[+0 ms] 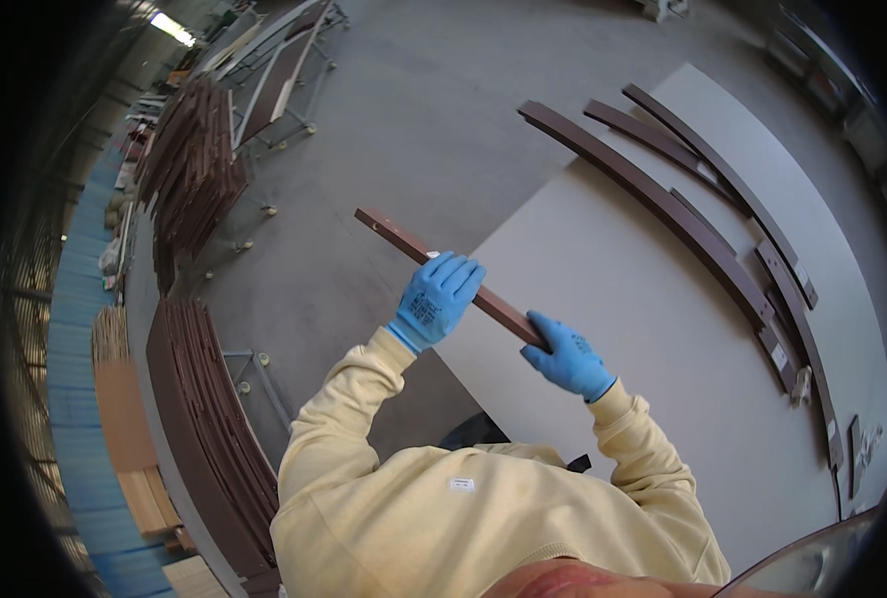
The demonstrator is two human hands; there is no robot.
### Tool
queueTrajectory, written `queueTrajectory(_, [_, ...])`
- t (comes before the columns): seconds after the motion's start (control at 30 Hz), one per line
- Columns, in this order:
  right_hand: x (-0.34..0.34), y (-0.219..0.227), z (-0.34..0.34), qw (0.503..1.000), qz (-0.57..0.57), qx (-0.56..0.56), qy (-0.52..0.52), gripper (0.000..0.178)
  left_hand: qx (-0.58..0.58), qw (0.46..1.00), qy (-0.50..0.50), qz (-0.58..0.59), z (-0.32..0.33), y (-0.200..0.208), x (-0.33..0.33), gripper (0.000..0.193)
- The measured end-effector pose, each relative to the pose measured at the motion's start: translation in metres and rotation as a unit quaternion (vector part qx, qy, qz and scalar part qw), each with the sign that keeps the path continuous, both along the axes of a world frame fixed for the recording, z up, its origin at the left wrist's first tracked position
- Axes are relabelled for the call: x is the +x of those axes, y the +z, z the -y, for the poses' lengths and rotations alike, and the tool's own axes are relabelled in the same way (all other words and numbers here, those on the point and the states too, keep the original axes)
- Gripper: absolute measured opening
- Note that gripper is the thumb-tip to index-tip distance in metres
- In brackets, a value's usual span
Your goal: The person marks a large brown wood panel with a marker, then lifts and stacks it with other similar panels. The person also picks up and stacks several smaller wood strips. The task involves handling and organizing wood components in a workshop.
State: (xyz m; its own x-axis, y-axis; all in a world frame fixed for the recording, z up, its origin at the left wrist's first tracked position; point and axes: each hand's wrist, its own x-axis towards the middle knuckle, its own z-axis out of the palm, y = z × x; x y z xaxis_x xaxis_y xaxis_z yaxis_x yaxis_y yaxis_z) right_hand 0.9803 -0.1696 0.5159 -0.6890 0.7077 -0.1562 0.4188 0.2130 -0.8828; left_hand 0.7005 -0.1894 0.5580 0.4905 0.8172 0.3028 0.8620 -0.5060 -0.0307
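Note:
A straight brown wooden bar (505, 314) is held at a slant in front of my chest, its far end reaching up to the left. My left hand (434, 301), in a blue glove, is closed over its middle, fingers laid across the top. A small white spot shows beside those fingertips. Also gloved in blue, my right hand (571, 359) grips the near right end, with the thumb on the closer side. The bar's right half is above a corner of the pale table (583, 249); its left half is over the grey floor.
Long brown pieces, among them a thick curved one (653, 199), lie along the table's right side, with small pale parts (802, 387) near them. Stacked brown boards (204, 399) stand at left, below another pile (194, 164). A wheeled rack (284, 85) is at the far left.

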Motion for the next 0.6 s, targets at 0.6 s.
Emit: queueTrajectory(0.6, [-0.291, -0.012, 0.159, 0.95, -0.183, -0.253, -0.022, 0.057, 0.096, 0.391, 0.41, 0.819, 0.144, -0.102, -0.224, 0.081])
